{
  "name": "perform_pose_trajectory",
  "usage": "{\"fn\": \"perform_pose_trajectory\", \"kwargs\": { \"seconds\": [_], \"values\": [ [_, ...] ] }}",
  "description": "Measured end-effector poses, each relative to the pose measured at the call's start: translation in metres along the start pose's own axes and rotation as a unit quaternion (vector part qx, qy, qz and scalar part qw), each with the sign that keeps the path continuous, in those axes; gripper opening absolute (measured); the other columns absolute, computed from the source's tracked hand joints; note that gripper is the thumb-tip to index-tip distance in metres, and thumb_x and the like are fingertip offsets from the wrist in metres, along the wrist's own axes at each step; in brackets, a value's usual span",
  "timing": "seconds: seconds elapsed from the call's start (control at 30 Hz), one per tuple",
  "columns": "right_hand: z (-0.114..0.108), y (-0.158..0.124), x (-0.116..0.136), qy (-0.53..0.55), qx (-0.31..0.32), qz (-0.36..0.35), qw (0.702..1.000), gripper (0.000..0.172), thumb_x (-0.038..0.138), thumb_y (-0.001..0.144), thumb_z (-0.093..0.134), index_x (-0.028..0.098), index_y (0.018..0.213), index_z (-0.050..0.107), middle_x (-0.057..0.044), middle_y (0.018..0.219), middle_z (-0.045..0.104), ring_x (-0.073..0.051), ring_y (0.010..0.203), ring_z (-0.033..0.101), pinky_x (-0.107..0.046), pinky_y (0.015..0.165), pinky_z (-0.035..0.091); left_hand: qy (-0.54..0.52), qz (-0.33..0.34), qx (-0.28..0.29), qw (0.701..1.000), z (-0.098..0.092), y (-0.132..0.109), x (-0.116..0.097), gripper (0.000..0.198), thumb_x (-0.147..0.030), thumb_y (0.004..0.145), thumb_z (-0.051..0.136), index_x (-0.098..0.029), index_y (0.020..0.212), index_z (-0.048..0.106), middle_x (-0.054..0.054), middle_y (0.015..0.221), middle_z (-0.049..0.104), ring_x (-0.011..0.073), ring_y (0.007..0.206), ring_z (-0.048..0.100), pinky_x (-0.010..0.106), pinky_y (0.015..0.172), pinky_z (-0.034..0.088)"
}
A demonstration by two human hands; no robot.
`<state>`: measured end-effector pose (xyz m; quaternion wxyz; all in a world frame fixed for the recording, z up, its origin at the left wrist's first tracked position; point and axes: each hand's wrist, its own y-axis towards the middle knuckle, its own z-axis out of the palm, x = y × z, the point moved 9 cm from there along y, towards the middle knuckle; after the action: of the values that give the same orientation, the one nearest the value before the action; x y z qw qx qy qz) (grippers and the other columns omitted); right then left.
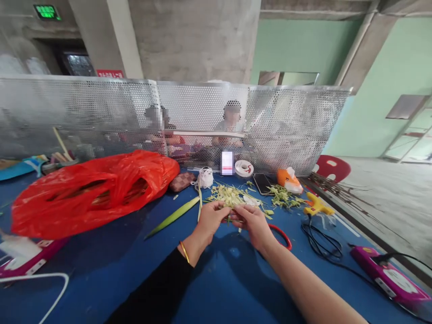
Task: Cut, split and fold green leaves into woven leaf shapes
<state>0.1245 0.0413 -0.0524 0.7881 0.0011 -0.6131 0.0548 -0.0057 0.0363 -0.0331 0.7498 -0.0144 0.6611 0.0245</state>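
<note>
My left hand (213, 218), with a gold bangle (184, 253) at the wrist, is closed in a pinch. Close beside it my right hand (251, 220) has its thumb and fingers pressed together as well. The fingertips meet over the near side of a heap of pale green leaf strips (232, 194). What the fingers hold is too small and hidden to make out; bits of green show around the tips. To the left of my hands a long green leaf (173, 217) lies on the blue table (216, 288), beside a ball of white string (205, 178).
A red plastic bag (97, 193) covers the table's left side. Behind stand a lit phone (227, 163), a ribbon roll (244, 168) and a perforated metal screen (202, 103) with people beyond. Right: a dark phone (262, 184), a yellow glue gun (317, 205) with its cable, a purple power strip (391, 274).
</note>
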Motion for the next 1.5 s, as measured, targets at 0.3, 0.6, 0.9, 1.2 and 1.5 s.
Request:
{"fn": "perform_pose_trajectory", "kwargs": {
  "seconds": [0.3, 0.6, 0.9, 1.2, 1.5],
  "values": [
    [-0.014, -0.004, 0.009, -0.086, -0.043, -0.095, 0.991, 0.023, 0.040, 0.066, 0.076, 0.017, 0.065, 0.071, -0.001, 0.055, 0.064, -0.016, 0.056, 0.057, -0.027, 0.054, 0.045, -0.005, -0.027, 0.062, 0.998, 0.012, 0.000, 0.019, 0.007, -0.021, 0.064, 0.070, -0.015, 0.061, 0.067, 0.001, 0.058, 0.067, 0.0112, 0.053, 0.055, 0.023, 0.054, 0.043],
    [-0.031, 0.002, 0.007, -0.146, -0.086, -0.142, 0.975, 0.023, 0.037, 0.076, 0.069, 0.017, 0.065, 0.069, 0.002, 0.055, 0.060, -0.013, 0.053, 0.050, -0.025, 0.055, 0.041, -0.098, -0.125, 0.069, 0.985, 0.017, -0.002, 0.044, 0.029, -0.023, 0.058, 0.082, -0.014, 0.080, 0.065, 0.005, 0.072, 0.071, 0.0157, 0.066, 0.066, 0.027, 0.064, 0.049],
    [-0.026, -0.002, 0.006, -0.152, -0.075, -0.129, 0.977, 0.023, 0.037, 0.077, 0.067, 0.018, 0.063, 0.065, 0.001, 0.053, 0.063, -0.014, 0.052, 0.053, -0.026, 0.054, 0.042, -0.116, -0.114, 0.040, 0.986, 0.018, -0.007, 0.042, 0.019, -0.021, 0.063, 0.077, -0.013, 0.079, 0.071, 0.006, 0.074, 0.073, 0.0130, 0.064, 0.065, 0.025, 0.065, 0.048],
    [-0.017, 0.000, 0.005, -0.094, -0.034, -0.086, 0.991, 0.032, 0.048, 0.071, 0.071, 0.017, 0.079, 0.069, -0.001, 0.065, 0.067, -0.015, 0.061, 0.060, -0.027, 0.062, 0.048, -0.156, -0.105, 0.016, 0.982, 0.013, -0.004, 0.044, 0.026, -0.020, 0.062, 0.081, -0.013, 0.083, 0.067, 0.006, 0.076, 0.073, 0.0139, 0.068, 0.067, 0.025, 0.068, 0.049],
    [-0.019, 0.001, 0.001, -0.110, -0.025, -0.095, 0.989, 0.022, 0.038, 0.070, 0.072, 0.017, 0.068, 0.066, 0.001, 0.060, 0.062, -0.014, 0.058, 0.055, -0.027, 0.062, 0.044, -0.095, -0.081, 0.017, 0.992, 0.016, -0.005, 0.040, 0.034, -0.019, 0.060, 0.081, -0.018, 0.080, 0.053, -0.001, 0.062, 0.068, 0.0137, 0.056, 0.064, 0.024, 0.059, 0.046]
  ]
}}
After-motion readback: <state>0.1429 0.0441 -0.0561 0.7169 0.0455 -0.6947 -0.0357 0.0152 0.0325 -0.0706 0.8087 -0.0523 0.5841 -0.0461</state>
